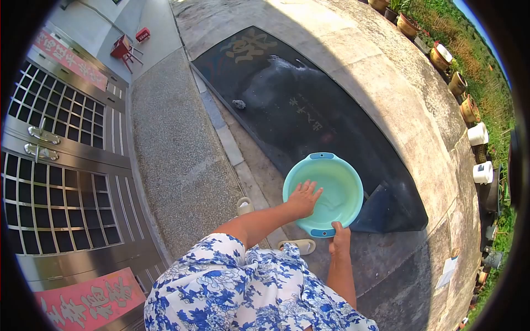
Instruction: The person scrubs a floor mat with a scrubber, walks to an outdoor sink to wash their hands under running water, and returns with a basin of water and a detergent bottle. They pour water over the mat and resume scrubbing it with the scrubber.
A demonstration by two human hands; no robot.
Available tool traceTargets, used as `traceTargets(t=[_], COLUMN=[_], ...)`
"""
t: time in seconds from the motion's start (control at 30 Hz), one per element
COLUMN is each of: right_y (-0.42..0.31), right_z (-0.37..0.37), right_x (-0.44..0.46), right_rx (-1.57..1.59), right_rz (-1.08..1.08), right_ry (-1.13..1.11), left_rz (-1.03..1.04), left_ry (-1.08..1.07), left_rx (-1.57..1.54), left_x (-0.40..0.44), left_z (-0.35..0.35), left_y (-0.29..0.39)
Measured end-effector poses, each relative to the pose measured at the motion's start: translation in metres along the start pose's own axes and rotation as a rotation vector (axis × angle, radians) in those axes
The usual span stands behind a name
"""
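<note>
A light green plastic basin (pixel 348 185) with blue handle grips is held out in front of me, with some clear liquid at its bottom. My right hand (pixel 339 238) grips the basin's near rim beside the blue handle, thumb over the edge. Over the basin's left side my left hand (pixel 305 198) reaches inside, its fingers stretched and spread, holding nothing. Below and beyond the basin lies a large black mat (pixel 353 127) with faded lettering. Its surface looks wet, with a whitish foamy patch. A small grey crumpled lump (pixel 238 103) rests near the mat's left edge.
Metal double doors (pixel 61 160) stand on the left. A red stool (pixel 122 49) is at the far upper left. Potted plants and white buckets (pixel 478 134) line the right edge. The mat's near corner (pixel 381 207) is folded over. My sandals (pixel 301 246) show below.
</note>
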State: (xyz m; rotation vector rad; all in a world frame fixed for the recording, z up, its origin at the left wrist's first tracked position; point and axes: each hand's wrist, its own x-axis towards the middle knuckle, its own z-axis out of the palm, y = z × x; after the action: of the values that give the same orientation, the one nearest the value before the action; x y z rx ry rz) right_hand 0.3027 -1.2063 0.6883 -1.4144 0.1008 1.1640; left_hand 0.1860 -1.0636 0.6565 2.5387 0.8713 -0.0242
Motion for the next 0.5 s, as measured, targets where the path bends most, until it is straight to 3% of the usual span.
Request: traceTargets(t=[0.07,0.2,0.27,0.3,0.37,0.43,0.5], right_y=[0.008,0.021,0.031,0.035,0.042,0.045,0.042], right_z=[0.035,0.114,0.152,0.168,0.206,0.235,0.268], right_x=[-0.007,-0.011,-0.007,-0.007,-0.002,0.004,0.011], right_rx=[-0.054,-0.066,-0.028,-0.033,-0.056,-0.073,-0.038], right_rz=[-0.003,0.024,0.064,0.056,0.073,0.021,-0.012], right_ry=[0.006,-0.052,-0.087,-0.100,-0.167,-0.241,-0.305], left_rz=[0.027,0.058,-0.161,-0.167,-0.098,-0.031,-0.258], left_ry=[-0.203,-0.117,-0.067,-0.053,-0.277,-0.247,-0.085], left_rx=[0.093,0.065,0.247,0.250,0.041,0.055,0.033], left_x=[-0.002,-0.009,-0.011,-0.016,-0.029,-0.037,-0.035], left_z=[-0.011,-0.071,-0.082,-0.090,-0.123,-0.149,-0.148], left_y=[-0.028,-0.096,-0.138,-0.151,-0.174,-0.206,-0.239])
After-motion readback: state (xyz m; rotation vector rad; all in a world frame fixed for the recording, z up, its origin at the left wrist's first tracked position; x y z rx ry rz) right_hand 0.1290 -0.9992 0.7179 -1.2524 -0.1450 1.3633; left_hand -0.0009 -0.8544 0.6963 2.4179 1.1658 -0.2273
